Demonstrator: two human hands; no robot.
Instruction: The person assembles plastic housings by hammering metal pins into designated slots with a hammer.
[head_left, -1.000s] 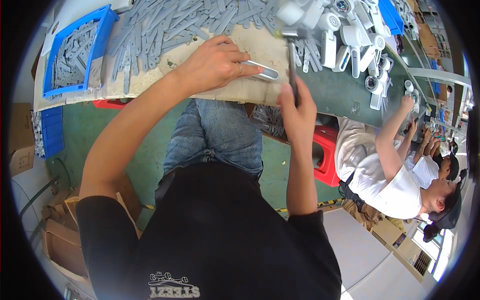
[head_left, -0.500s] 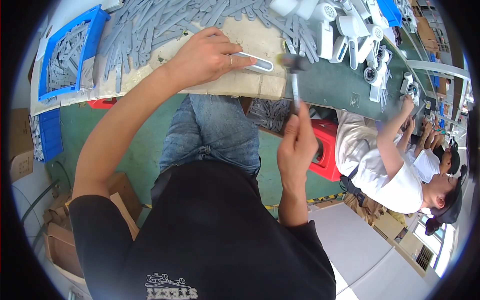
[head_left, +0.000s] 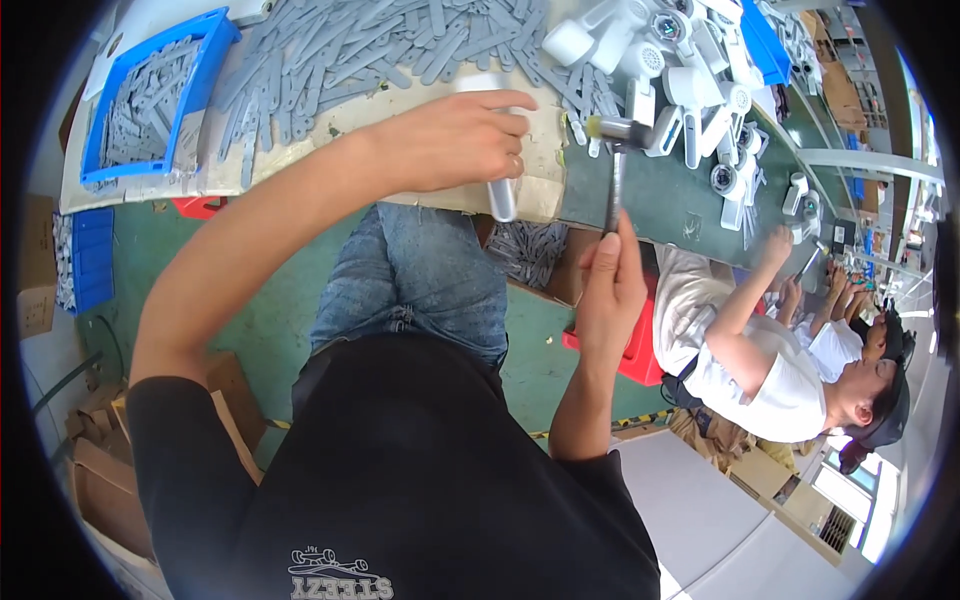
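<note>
My left hand (head_left: 455, 145) is wrapped round a white plastic handle-shaped part (head_left: 502, 200), held up over the front edge of the table. The part's lower end sticks out below my fingers, and its upper end, blurred, shows above them. The middle of it is hidden by the hand. My right hand (head_left: 612, 290) grips the lower shaft of a hammer (head_left: 616, 180), its head raised upright to the right of the white part and apart from it. The hammer's head has a dark body and a yellowish face on the left.
Many flat grey strips (head_left: 350, 50) are heaped at the table's back, and more fill a blue bin (head_left: 190, 120) at the left. White round-headed plastic units (head_left: 690, 88) crowd the back right. A person in a white shirt (head_left: 770, 385) works at the right, beside a red stool (head_left: 640, 350).
The white part has gone from lying on the tabletop to being lifted and turned upright in my left hand. The hammer has moved slightly right, away from the part.
</note>
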